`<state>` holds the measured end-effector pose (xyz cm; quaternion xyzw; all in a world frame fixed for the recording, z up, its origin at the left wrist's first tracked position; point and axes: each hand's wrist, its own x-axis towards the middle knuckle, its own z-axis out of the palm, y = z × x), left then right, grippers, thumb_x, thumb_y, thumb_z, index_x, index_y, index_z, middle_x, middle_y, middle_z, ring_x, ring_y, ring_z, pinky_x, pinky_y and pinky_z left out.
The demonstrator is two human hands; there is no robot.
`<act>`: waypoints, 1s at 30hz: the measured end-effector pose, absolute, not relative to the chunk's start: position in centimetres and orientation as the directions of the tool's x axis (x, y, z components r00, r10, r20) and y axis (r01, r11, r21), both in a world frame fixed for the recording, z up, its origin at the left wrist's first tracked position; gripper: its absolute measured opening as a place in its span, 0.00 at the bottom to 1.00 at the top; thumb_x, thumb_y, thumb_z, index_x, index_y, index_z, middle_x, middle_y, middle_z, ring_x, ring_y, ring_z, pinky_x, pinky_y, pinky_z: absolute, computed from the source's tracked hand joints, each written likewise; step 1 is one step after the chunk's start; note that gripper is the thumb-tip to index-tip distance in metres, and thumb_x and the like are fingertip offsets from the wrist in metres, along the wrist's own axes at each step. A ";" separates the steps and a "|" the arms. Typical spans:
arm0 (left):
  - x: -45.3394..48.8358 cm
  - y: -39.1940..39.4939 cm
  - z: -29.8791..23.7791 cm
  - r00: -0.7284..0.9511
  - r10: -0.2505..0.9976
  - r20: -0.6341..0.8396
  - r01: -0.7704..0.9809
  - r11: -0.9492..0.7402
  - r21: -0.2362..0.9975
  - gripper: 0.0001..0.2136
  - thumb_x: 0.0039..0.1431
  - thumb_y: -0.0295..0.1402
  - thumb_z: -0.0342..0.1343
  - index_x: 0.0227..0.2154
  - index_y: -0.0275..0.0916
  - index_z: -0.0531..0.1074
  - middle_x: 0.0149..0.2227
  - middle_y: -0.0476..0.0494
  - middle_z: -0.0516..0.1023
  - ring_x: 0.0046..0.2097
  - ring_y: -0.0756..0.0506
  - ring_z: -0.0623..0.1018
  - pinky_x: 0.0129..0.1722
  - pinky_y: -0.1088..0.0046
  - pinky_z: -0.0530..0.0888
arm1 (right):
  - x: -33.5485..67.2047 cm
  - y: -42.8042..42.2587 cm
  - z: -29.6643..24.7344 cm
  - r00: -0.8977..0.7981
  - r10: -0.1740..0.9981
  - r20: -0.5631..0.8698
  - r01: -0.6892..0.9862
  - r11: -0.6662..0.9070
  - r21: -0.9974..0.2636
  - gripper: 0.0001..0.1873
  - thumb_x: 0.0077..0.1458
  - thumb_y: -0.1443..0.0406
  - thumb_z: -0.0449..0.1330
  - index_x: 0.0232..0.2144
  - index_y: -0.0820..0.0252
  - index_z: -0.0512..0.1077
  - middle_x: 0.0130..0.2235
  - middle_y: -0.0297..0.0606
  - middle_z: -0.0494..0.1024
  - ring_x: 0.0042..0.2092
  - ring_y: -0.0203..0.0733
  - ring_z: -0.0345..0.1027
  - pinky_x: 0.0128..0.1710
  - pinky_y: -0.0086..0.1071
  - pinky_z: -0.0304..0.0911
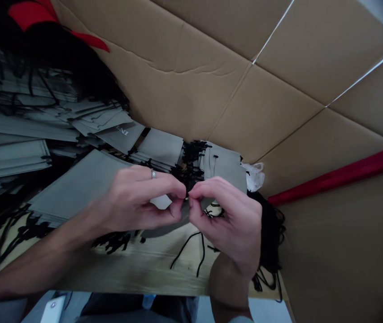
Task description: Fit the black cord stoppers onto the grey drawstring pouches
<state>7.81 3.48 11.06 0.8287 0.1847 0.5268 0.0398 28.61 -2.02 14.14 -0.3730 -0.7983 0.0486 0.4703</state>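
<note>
Head view: both hands, left (134,202) and right (228,215), pinch closed on a grey bag (164,224).

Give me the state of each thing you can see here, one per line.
Left hand: pinching the grey pouch, ring on one finger.
Right hand: pinching the pouch, fingertips meeting the left's.
Grey pouch: held between both hands, mostly hidden.
Black cords: loose, trailing on the cardboard.
Pouch piles: flat, heaped untidily.
</note>
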 end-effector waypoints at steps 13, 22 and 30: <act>7.5 4.5 11.5 0.389 0.369 0.844 0.097 -0.927 0.361 0.08 0.61 0.24 0.67 0.39 0.44 0.79 0.33 0.53 0.88 0.30 0.51 0.86 0.31 0.80 0.83 | 29.1 -1.0 13.4 -0.164 0.762 0.627 0.423 0.628 -0.653 0.09 0.59 0.73 0.67 0.36 0.54 0.82 0.35 0.32 0.86 0.35 0.40 0.80 0.36 0.35 0.77; 7.2 3.9 10.9 0.493 0.150 0.857 0.259 -0.966 0.019 0.04 0.74 0.23 0.61 0.45 0.36 0.76 0.42 0.40 0.89 0.40 0.45 0.90 0.41 0.73 0.86 | 28.8 -1.7 13.9 -0.227 0.704 0.673 0.589 0.649 -0.481 0.09 0.66 0.75 0.63 0.37 0.57 0.79 0.35 0.32 0.83 0.36 0.36 0.77 0.39 0.33 0.76; 7.9 3.9 11.6 0.343 0.450 0.825 -0.003 -0.877 0.480 0.09 0.56 0.23 0.67 0.35 0.44 0.78 0.29 0.54 0.86 0.27 0.51 0.84 0.29 0.79 0.80 | 29.0 -1.5 13.4 -0.290 0.557 0.778 0.401 0.809 -0.430 0.15 0.63 0.78 0.66 0.43 0.53 0.80 0.37 0.35 0.84 0.38 0.41 0.79 0.38 0.38 0.80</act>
